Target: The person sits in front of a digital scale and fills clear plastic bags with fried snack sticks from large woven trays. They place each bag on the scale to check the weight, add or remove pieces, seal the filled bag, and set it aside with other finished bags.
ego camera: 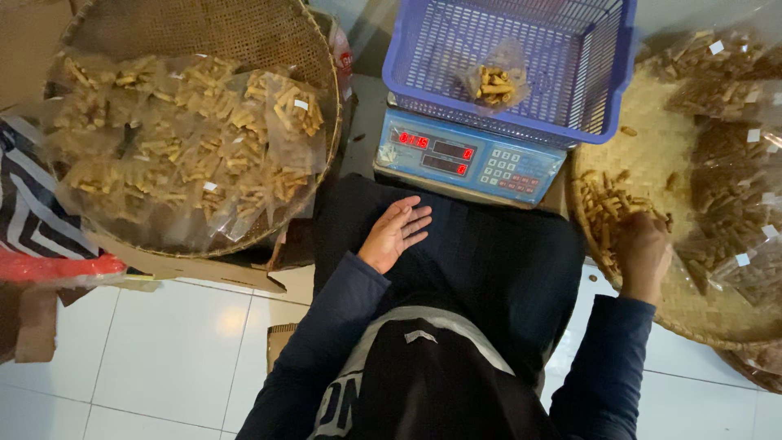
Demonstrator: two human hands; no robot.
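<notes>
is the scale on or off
On. The blue scale under the purple basket shows lit red digits in its display windows, with one small bag of snack sticks in the basket.

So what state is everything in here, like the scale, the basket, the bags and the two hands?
Scale: switched on, red digits lit.
Blue basket: sits on the scale, holds one small bag of snack sticks.
Left tray: piled with filled clear bags.
Right tray: loose sticks and filled bags.
Left hand: open, resting on the lap.
Right hand: down in the loose sticks, grip hidden.
</notes>
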